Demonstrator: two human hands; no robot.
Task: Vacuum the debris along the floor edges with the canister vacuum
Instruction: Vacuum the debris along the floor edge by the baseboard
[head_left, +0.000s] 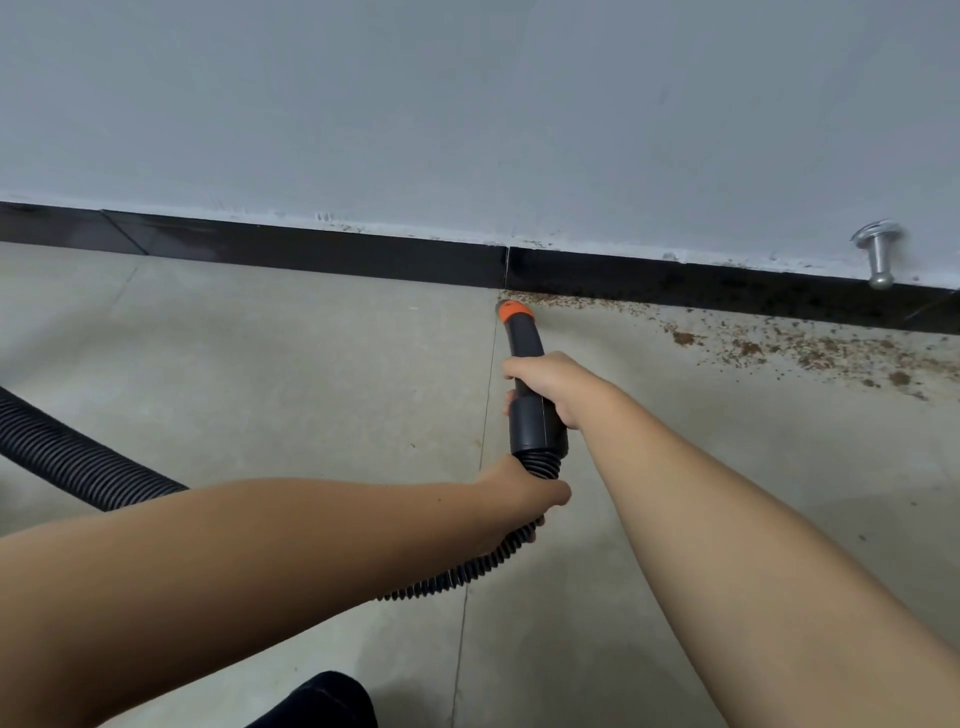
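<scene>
A black vacuum nozzle (525, 340) with an orange tip (515, 310) points at the foot of the black skirting board (363, 260). My right hand (550, 384) grips the nozzle's rigid handle from above. My left hand (519, 499) holds the ribbed black hose (78, 457) just behind the handle's cuff. Brown crumbly debris (779, 343) lies along the skirting to the right of the tip and spreads onto the grey floor. The tip touches the left end of that debris line. The canister itself is out of view.
The hose loops away to the left across the grey tiled floor (260, 389). A metal doorstop (879, 254) sticks out of the wall low at the right, above the debris. A dark trouser knee (322, 701) shows at the bottom edge.
</scene>
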